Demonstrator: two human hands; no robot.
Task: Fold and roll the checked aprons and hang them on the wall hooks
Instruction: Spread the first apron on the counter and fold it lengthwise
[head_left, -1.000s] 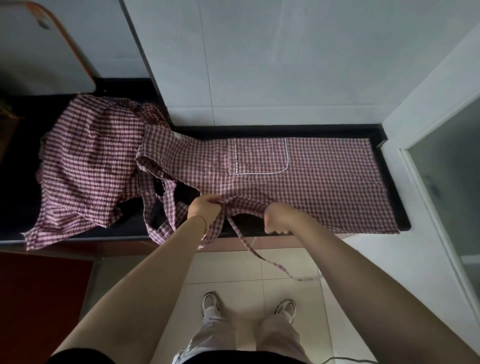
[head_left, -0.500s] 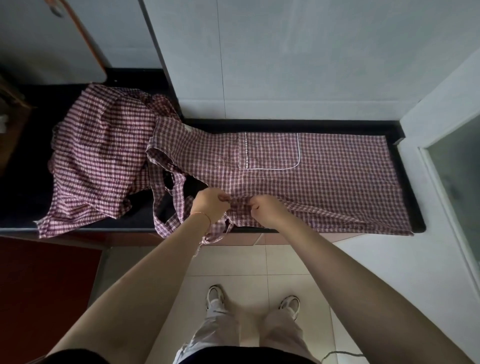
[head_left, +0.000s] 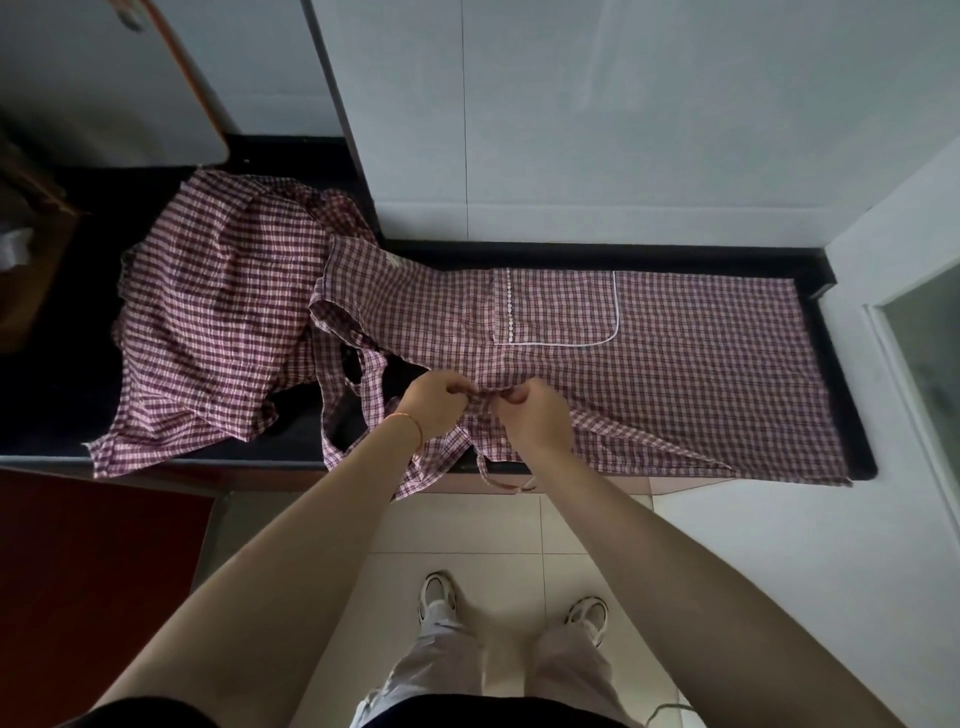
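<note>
White shoes (head_left: 437, 597) on pale tile. Above them, left hand (head_left: 434, 405) and right hand (head_left: 535, 413) close together, fingers curled, both pinching the near edge of the flat apron (head_left: 701, 364) spread along the black counter (head_left: 852, 415). Tie strap (head_left: 493, 475) dangles off the edge. Crumpled apron (head_left: 218, 322) heaped farther left.

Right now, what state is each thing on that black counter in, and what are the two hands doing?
Spread red-and-white checked apron: laid flat along the black counter, pocket up, near edge gathered.
Crumpled checked apron: heaped, unfolded, corner hanging over the edge.
Thin apron tie: dangling off the counter's front.
Left hand: pinches the near edge.
Right hand: pinches the same edge, close beside.
</note>
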